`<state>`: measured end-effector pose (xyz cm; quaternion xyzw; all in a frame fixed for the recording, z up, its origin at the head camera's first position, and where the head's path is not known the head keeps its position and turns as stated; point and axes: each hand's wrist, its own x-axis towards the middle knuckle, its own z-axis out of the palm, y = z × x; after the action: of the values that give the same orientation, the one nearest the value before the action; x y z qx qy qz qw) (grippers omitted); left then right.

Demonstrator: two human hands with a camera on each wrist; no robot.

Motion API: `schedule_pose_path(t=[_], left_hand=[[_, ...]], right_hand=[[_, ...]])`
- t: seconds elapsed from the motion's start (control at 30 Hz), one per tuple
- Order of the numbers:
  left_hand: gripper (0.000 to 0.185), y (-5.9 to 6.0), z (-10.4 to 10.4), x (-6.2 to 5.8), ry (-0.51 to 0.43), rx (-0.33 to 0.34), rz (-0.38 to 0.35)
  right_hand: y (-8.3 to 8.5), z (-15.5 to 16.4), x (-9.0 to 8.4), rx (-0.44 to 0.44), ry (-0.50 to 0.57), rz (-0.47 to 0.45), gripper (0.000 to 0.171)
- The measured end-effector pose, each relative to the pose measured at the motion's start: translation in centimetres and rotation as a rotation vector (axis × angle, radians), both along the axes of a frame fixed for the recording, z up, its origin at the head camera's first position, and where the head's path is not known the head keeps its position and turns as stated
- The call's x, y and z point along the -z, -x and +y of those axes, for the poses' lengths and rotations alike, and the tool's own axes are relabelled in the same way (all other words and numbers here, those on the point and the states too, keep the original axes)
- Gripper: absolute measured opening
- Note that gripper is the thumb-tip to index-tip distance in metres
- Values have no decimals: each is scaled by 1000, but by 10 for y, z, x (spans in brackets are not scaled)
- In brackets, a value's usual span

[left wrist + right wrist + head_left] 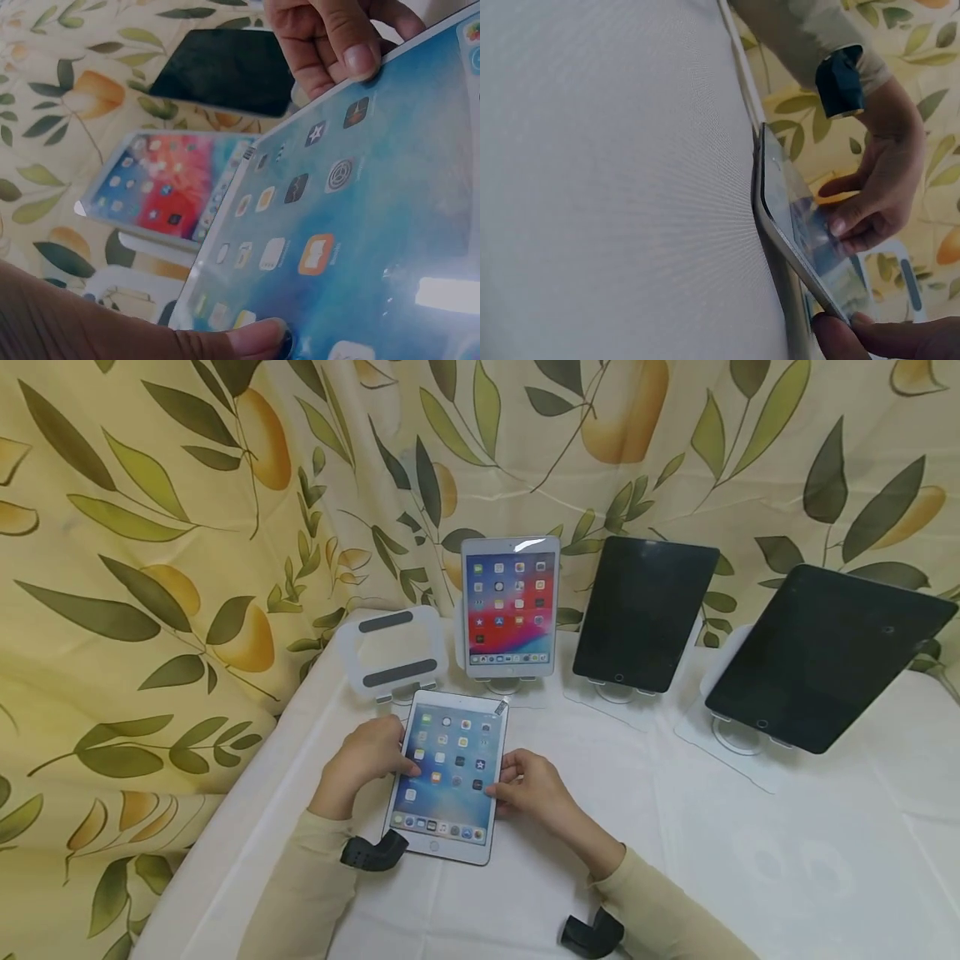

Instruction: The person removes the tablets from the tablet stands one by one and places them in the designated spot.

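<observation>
A white-framed tablet (450,777), lit with app icons on a blue background, is between my two hands. My left hand (367,752) grips its left edge, the thumb lying over the screen and the other fingers behind. On the opposite long edge, my right hand (536,785) pinches the frame between thumb and fingers. The right wrist view has the tablet (799,251) tilted, its bottom edge down at the white cloth and its upper part raised. Just beyond its top edge is a white tablet stand (348,647) with two dark grey strips.
Right of that stand, three more tablets lean on stands in a row: one with a lit red and blue screen (510,602), a dark-screened one (647,614) and another dark one (828,660). A white cloth (825,860) covers the table. Behind hangs a leaf-patterned curtain (300,485).
</observation>
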<state>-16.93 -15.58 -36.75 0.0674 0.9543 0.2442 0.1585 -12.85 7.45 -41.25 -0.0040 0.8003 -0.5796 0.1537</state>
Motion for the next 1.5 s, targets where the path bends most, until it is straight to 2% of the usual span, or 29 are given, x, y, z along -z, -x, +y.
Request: schedule_pose_path(t=[0.2, 0.37, 0.47, 0.7, 1.1, 1.33, 1.5], left_hand=[[27, 4, -2, 4, -38, 35, -70], [28, 6, -2, 7, 81, 46, -59], [29, 8, -5, 9, 120, 47, -54], [28, 12, -12, 13, 41, 63, -77], [31, 18, -22, 22, -23, 34, -141], [33, 20, -30, 25, -77, -16, -176], [37, 18, -30, 25, -60, -42, -165]], right_hand=[[6, 2, 10, -26, 43, -73, 32], [9, 2, 17, -31, 73, -110, 33], [10, 2, 19, -48, 78, -93, 35], [12, 0, 21, -49, -50, 40, 36], [14, -9, 24, -25, 1, -6, 37], [12, -10, 24, -35, 7, 36, 34], [11, -8, 25, -48, -10, 61, 34]])
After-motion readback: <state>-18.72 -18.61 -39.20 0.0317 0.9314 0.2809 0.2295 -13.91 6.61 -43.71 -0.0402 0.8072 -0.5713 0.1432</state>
